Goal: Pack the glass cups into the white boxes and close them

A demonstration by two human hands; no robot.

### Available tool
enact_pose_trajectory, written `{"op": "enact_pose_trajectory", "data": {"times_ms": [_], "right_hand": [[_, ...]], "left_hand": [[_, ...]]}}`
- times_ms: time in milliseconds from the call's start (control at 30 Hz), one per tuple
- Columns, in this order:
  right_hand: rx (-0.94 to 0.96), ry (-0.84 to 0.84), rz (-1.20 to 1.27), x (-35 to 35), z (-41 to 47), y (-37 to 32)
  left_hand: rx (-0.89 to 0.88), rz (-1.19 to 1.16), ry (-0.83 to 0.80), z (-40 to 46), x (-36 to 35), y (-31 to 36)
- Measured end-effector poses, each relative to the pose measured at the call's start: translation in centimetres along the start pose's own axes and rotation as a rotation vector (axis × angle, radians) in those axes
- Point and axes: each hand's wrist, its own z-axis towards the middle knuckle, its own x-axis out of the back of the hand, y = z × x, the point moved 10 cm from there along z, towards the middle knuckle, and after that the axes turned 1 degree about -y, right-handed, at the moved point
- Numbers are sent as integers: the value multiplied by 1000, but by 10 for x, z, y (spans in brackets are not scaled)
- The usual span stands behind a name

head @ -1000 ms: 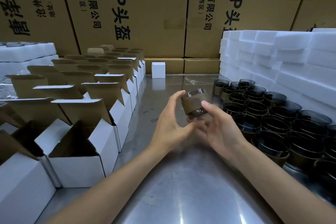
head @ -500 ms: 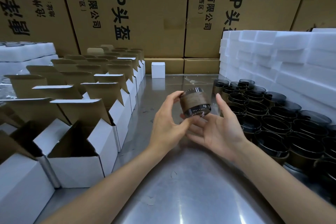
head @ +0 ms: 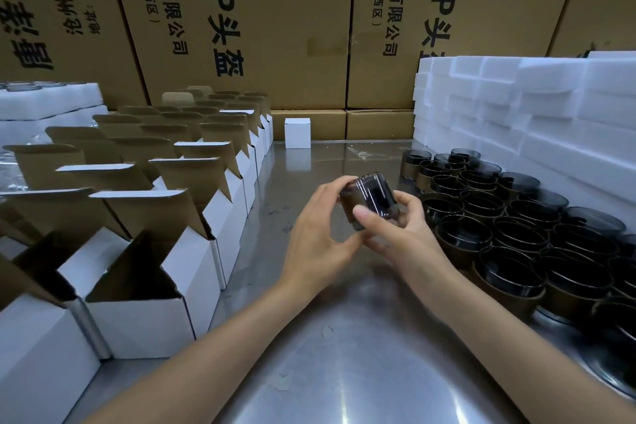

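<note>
Head view — both hands' grip holds a glass cup [head: 370,201] over the steel table [head: 344,372], brown cartons [head: 275,27] behind.

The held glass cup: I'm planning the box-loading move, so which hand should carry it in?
Probably the left hand: it already grips the glass cup with the right hand, and the open white boxes stand on its side.
</note>
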Motion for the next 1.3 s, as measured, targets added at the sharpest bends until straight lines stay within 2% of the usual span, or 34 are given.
{"op": "enact_pose_trajectory", "data": {"times_ms": [133, 233, 300, 400, 500, 600, 700, 867, 1000, 1133, 1300], "right_hand": [[-294, -186, 336, -17, -3, 18], [-391, -300, 343, -25, -8, 25], [-336, -285, 374, -26, -6, 21], [-130, -123, 365, -12, 0, 7], [1, 37, 215, 5, 0, -3], [71, 92, 45, 10, -2, -9], [100, 66, -86, 7, -3, -13], [-27, -101, 56, -7, -5, -3], [26, -84, 60, -6, -4, -7], [213, 29, -219, 1, -5, -21], [246, 60, -299, 6, -4, -17]], "left_hand": [[130, -149, 32, 1, 4, -14], [166, -191, 29, 1, 3, -17], [175, -196, 7, 0, 0, -17], [181, -172, -36, -2, -4, -19], [114, -89, -25, -1, -3, -10], [16, -11, 5, 0, 0, 2], [57, -51, 28, 0, 4, -2], [196, -177, -29, -2, -2, -14], [207, -182, -109, -6, -12, -16], [199, -30, -219, -13, -22, -16], [150, 255, -196, -28, -6, 9]]}}
